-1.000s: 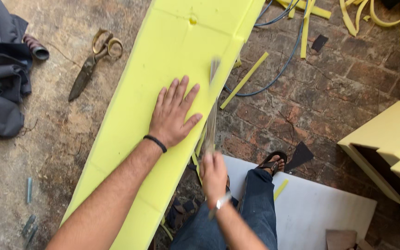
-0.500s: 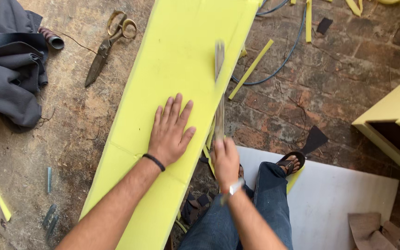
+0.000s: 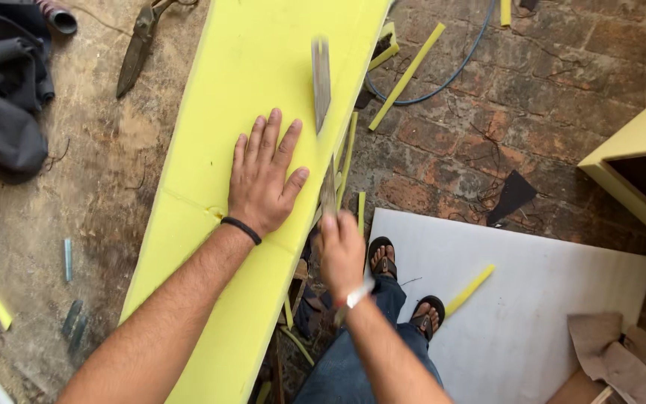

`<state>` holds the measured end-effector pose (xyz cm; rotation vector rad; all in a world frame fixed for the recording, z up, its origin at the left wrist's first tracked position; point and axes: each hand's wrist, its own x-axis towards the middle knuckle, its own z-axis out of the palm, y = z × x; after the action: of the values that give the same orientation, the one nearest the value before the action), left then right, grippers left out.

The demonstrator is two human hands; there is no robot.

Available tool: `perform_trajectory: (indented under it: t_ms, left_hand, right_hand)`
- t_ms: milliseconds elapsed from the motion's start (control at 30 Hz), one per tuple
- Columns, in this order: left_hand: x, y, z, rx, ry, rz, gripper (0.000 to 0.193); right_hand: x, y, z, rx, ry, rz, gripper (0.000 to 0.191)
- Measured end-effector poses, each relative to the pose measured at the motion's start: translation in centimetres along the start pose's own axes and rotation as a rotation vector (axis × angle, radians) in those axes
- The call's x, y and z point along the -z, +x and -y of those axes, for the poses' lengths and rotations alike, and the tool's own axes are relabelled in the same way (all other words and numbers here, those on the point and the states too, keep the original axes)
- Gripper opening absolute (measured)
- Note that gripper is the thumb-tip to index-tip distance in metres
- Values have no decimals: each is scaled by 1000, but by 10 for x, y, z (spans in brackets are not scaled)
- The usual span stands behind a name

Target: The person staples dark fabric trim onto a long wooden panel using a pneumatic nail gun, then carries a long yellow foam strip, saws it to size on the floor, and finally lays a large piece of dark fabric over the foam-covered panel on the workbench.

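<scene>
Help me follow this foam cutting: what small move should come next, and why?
Probably another short stroke of the blade further along the foam edge. The right hand grips the blurred blade against that edge, the left hand lies flat, pinning the foam, and a thin strip hangs only partly freed there.

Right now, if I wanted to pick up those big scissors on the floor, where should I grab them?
Probably by the looped handles, at the top edge of the view: the scissors lie flat, closed blades pointing toward you. Come from above, on the side away from the foam slab.
</scene>
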<state>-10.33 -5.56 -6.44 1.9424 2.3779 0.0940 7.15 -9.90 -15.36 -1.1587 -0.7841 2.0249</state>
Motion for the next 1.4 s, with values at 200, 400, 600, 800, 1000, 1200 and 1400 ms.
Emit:
perform_trajectory:
  t_ms: [200,400,600,800,1000,1200,1400]
  left_hand:
    - [-5,-10,19,49,-188,36,61]
    - [15,-158,11,120,-37,65,72]
    - [3,-228,11,220,29,55,74]
    - [0,-221,19,229,-7,47,74]
    - [-5,-223,25,216,35,52,71]
    - [0,-222,26,239,-12,63,67]
    - [0,-222,24,248,-66,26,61]
  right_hand:
    - [3,-110,-31,-135,-217,-35,22]
    - [-10,-93,-28,-133,-202,-19,21]
    - [-13,-126,-50,38,-351,-3,26]
    - [-3,-168,-79,-151,-137,26,18]
    - [-12,-143,-93,-108,-74,79,24]
    - [-3,-241,-115,-285,-82,101,18]
    - [-18,-183,-119,-122,-10,169,25]
